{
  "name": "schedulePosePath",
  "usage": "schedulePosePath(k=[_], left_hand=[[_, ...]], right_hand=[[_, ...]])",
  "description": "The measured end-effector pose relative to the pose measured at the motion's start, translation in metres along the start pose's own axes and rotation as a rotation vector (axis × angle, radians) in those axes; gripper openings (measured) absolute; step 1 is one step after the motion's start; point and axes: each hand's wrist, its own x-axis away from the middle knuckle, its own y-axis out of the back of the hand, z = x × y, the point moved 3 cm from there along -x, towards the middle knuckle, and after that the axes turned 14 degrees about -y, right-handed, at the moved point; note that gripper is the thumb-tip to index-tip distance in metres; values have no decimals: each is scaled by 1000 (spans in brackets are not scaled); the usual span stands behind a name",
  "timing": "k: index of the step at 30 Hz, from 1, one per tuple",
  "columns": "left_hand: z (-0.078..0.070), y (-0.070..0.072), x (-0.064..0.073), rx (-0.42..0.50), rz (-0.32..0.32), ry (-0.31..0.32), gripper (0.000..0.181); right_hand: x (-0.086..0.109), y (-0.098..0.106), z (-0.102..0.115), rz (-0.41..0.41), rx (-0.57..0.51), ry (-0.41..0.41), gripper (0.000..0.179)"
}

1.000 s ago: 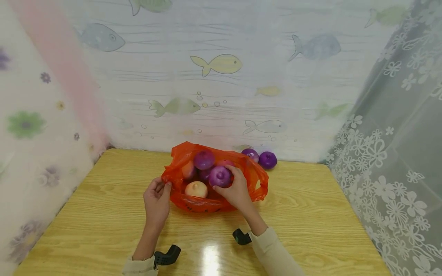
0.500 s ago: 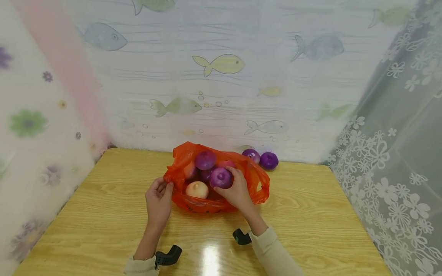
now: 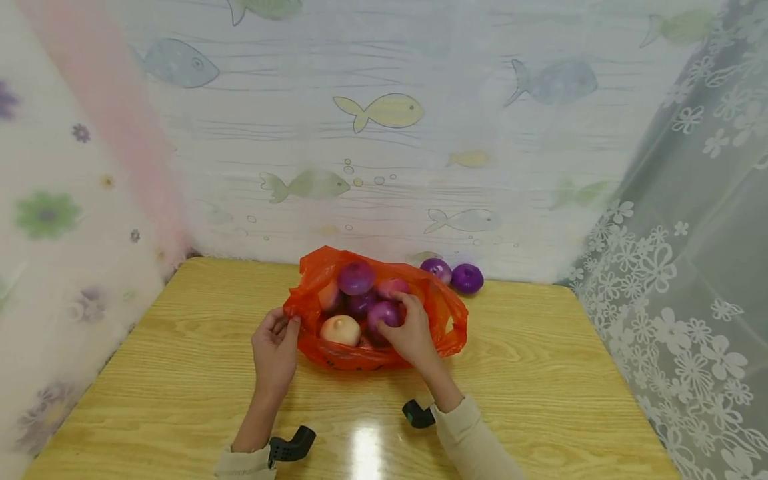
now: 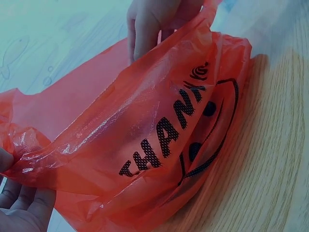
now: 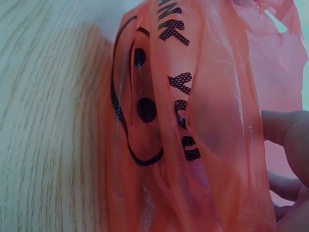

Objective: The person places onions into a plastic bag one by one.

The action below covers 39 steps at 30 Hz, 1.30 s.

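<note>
An orange-red plastic bag (image 3: 354, 360) lies on the table with its mouth spread. My left hand (image 3: 275, 350) pinches the bag's left edge between thumb and fingers. Over the bag's opening, my right hand (image 3: 414, 333) has its thumb and fingers spread apart. Just under them sits a purple onion (image 3: 379, 313), overlapped by the thumb. Also inside are a pale yellow onion (image 3: 340, 330), another purple onion (image 3: 356, 278) and a pinkish round one (image 3: 390, 287). In the left wrist view, the bag's printed front (image 4: 159, 140) hides the contents.
Two purple onions (image 3: 435, 270) rest behind the bag at the table's back edge, by the fish-patterned curtain (image 3: 372, 153). The wooden table (image 3: 528, 373) reaches out on both sides of the bag.
The purple onion that my right hand held has gone lower into the bag, and the fingers have come loose from it. My left hand keeps its grip on the bag.
</note>
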Motion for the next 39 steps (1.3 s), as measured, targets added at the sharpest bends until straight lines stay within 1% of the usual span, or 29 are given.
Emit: schedulePosePath(k=[3,6,12,15,18,21,26,32,36,39], left_hand=[[0,0,0,-9,-1,-5,16],[-1,1,0,-24,-5,-9,16],[-2,2,-1,-49,0,4,18],[-2,2,-1,-61,4,13,18],[-3,2,-1,-45,0,11,19],[-5,1,-1,-34,-5,12,19],[-6,0,-1,-25,-8,20,18],[-6,1,-2,-19,-7,10,19],[-5,1,-2,-22,-8,6,19],[-4,1,-1,-26,-14,6,18]], right_hand=[[1,1,1,-11,-7,11,57],[3,4,5,-13,-40,28,56],[10,18,20,13,-176,100,51],[15,28,30,33,-246,125,47],[19,41,39,62,-280,121,43],[23,55,46,94,-290,122,42],[27,78,53,124,-285,156,39],[24,106,52,104,-222,177,38],[16,126,44,74,-253,174,35],[5,138,33,52,-301,165,33]])
